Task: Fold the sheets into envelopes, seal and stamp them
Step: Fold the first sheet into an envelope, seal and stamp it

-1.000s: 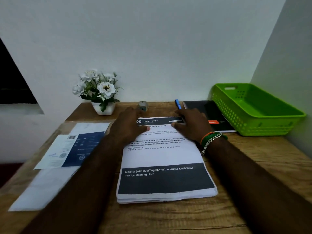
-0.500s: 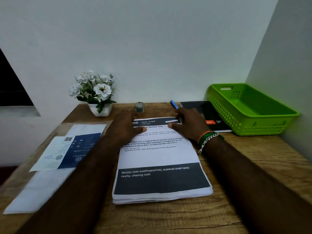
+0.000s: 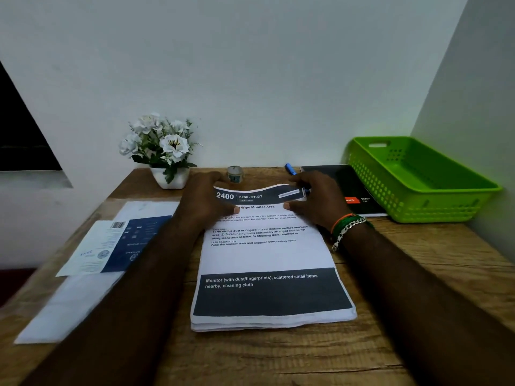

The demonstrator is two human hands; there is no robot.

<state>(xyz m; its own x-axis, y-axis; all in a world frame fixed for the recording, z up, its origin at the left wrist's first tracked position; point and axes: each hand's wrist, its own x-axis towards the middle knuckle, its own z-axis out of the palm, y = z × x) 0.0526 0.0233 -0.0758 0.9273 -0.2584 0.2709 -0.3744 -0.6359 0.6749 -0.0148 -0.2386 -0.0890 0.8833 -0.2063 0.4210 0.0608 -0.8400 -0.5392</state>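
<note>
A wooden desk (image 3: 418,274) stands in the corner of a white-walled room. A stack of printed sheets (image 3: 267,296) lies at its centre, the top page headed "2400 Desk / Study" with a dark band near its bottom edge. Both hands work the far end of the top sheet (image 3: 259,196): the left hand (image 3: 206,201) pinches its left corner and the right hand (image 3: 317,201) pinches its right corner, thumbs on top, lifting that edge so it curls off the stack. The right wrist wears orange and green bands and a silver chain bracelet (image 3: 347,228). To the left lie a blue-and-white leaflet (image 3: 117,243) over pale paper. Behind the stack are white flowers in a white pot (image 3: 164,151), a small jar (image 3: 235,174) and a blue pen (image 3: 290,169). To the right sit a black notebook (image 3: 354,188) and a green plastic basket (image 3: 418,179).
</note>
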